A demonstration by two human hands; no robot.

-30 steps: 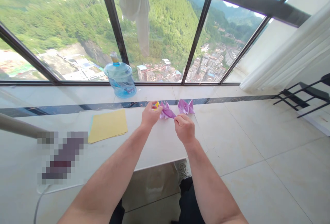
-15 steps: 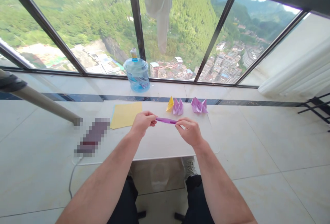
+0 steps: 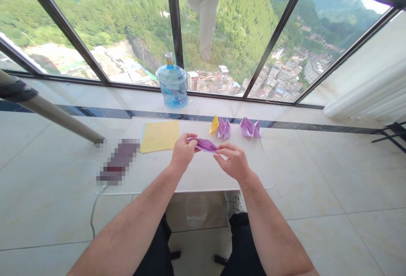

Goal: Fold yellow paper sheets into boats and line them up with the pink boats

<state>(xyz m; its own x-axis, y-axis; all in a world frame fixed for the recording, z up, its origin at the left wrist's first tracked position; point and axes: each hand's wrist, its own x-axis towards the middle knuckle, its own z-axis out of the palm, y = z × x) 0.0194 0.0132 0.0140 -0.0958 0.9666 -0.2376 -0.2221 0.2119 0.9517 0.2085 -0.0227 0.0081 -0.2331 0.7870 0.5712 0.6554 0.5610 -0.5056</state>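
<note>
While left hand (image 3: 184, 152) grips left end of folded purple paper (image 3: 207, 144), right hand (image 3: 234, 161) pinches right end — held over tabletop (image 3: 203, 176), yellow sheets (image 3: 160, 136) left, lilac folded shape (image 3: 249, 128) far right.

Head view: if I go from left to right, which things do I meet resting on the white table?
Pixelated dark object → yellow paper sheets → small yellow folded paper → purple folded paper beside it → more purple folded paper.

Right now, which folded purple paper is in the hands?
The slim one, its ends in the left hand and right hand; the other purple pieces rest beyond, on the white table.
</note>
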